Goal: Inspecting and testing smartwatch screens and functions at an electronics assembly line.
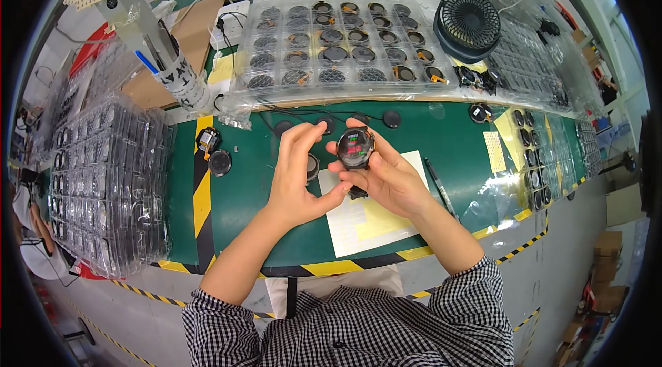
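A round black smartwatch [356,147] with a lit screen is held up in my right hand [394,177], its fingers and thumb around the case. My left hand [298,177] hovers just left of it, fingers and thumb spread apart, touching nothing I can see. Behind that hand a round dark watch part [312,167] shows in part. A black piece [358,192], perhaps a strap, sits just below the watch. Under my hands lies a white sheet with a yellow note [380,221], and a pen [441,187] lies to its right.
A clear tray [247,91] of round watch parts spans the back, with a small black fan [468,25] at its right. Stacked clear trays [110,184] stand at the left. Loose round parts [220,163] lie on the green mat [255,194]. More watch parts [534,158] line the right.
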`<control>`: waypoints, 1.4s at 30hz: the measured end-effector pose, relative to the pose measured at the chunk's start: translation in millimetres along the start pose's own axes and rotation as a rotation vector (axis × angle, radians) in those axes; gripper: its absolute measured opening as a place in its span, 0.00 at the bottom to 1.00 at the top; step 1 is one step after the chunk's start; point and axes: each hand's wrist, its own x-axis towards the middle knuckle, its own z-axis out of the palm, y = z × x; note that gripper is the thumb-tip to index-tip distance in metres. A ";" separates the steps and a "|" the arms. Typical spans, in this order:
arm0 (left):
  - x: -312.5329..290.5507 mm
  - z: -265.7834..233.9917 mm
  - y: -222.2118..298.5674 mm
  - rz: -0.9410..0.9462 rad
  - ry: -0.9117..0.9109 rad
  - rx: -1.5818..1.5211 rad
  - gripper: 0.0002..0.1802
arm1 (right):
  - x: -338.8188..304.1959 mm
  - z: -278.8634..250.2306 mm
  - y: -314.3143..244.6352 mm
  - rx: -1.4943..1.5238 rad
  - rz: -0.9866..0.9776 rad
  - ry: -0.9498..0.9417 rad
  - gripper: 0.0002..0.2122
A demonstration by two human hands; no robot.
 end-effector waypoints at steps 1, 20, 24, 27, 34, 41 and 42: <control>0.4 -1.2 1.1 -0.002 -0.010 0.007 0.45 | -0.3 1.5 0.7 0.001 0.003 -0.002 0.31; -2.3 7.2 9.8 -0.146 -0.105 -0.170 0.35 | -2.9 0.6 12.7 -0.165 0.061 0.063 0.31; 0.6 6.2 16.5 -0.156 -0.141 -0.120 0.37 | -6.4 1.5 12.8 -0.297 0.069 0.102 0.24; 0.5 6.6 13.9 -0.165 -0.153 -0.152 0.36 | -5.5 4.0 13.4 -0.286 0.019 0.123 0.27; -0.5 6.1 7.8 -0.164 -0.122 -0.230 0.35 | -7.9 7.2 8.2 -0.353 0.053 0.158 0.24; 1.2 4.2 11.2 -0.054 -0.093 0.029 0.33 | -7.5 8.3 5.6 -0.825 -0.218 0.273 0.19; 0.8 4.5 10.4 -0.023 -0.080 0.070 0.32 | -7.7 6.4 7.6 -0.935 -0.274 0.271 0.18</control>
